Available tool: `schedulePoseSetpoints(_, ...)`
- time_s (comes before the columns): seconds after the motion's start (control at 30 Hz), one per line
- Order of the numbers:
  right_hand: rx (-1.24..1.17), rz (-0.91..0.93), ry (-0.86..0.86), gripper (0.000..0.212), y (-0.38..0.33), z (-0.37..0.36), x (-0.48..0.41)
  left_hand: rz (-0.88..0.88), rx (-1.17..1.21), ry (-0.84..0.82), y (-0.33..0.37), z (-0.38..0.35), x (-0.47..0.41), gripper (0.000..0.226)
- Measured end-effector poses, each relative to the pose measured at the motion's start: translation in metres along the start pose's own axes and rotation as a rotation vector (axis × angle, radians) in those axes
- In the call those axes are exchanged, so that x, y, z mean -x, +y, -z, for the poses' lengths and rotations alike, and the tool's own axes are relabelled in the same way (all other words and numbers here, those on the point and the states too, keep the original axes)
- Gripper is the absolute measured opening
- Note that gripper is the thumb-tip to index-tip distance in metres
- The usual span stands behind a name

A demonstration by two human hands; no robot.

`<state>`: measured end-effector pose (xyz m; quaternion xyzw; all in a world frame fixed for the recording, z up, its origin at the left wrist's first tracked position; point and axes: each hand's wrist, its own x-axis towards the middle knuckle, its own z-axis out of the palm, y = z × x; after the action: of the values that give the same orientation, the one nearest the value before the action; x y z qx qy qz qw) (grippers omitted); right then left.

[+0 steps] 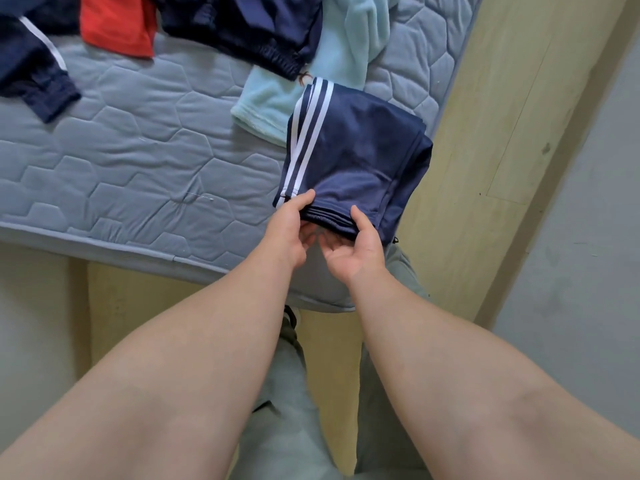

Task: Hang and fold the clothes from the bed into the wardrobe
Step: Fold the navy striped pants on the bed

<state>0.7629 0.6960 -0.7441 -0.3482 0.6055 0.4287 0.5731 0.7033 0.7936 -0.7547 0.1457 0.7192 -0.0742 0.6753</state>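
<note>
Bedroom in a home, folks: a bare quilted grey-blue mattress (138, 150) fills the view, with a navy sports garment (242, 26), a red top (117, 22) and a pale-blue fleece (349, 39) strewn across it. Alongside are a pale wood-look floor (502, 116) and a grey wall (571, 271).

The left hand (291, 228) and right hand (358, 249) are bare, as are the 2 forearms (207, 358). The legs wear loose, pale grey trousers (287, 403).

The folded track trousers (356, 143) extend away from the fingers (308, 237) of the left hand (291, 230) and right hand (356, 251), over the mattress's (138, 161) right edge. Beyond the fingers, a fleece garment (349, 39) lies partly under the trousers. A drawstring-waist garment (242, 29) overlaps the fleece, and a cuffed sleeve (38, 81) lies far left.
</note>
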Motion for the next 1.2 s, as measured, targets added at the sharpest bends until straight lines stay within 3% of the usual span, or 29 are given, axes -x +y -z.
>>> schedulePoseSetpoints(0.17, 0.055, 0.092, -0.02, 0.028, -0.012, -0.028, 0.081, -0.119, 0.069, 0.057, 0.024, -0.022, 0.076, 0.046)
schedulePoseSetpoints(0.47, 0.554, 0.385, 0.033, 0.037, -0.008, -0.081, 0.246, -0.146, 0.457, 0.087, 0.062, -0.022, 0.232, 0.035)
schedulePoseSetpoints(0.67, 0.987, 0.445, -0.13, 0.04, 0.056, -0.091, 0.345, -0.232, 0.802, 0.11, 0.05, 0.059, 0.338, 0.033)
schedulePoseSetpoints(0.93, 1.366, 0.495, -0.45, 0.038, 0.188, -0.036, 0.431, -0.446, 1.071, 0.168, -0.027, 0.191, 0.439, 0.027)
schedulePoseSetpoints(1.2, 1.738, 0.508, -0.595, 0.048, 0.344, 0.114, 0.465, -0.569, 1.278, 0.234, -0.204, 0.341, 0.495, 0.027)
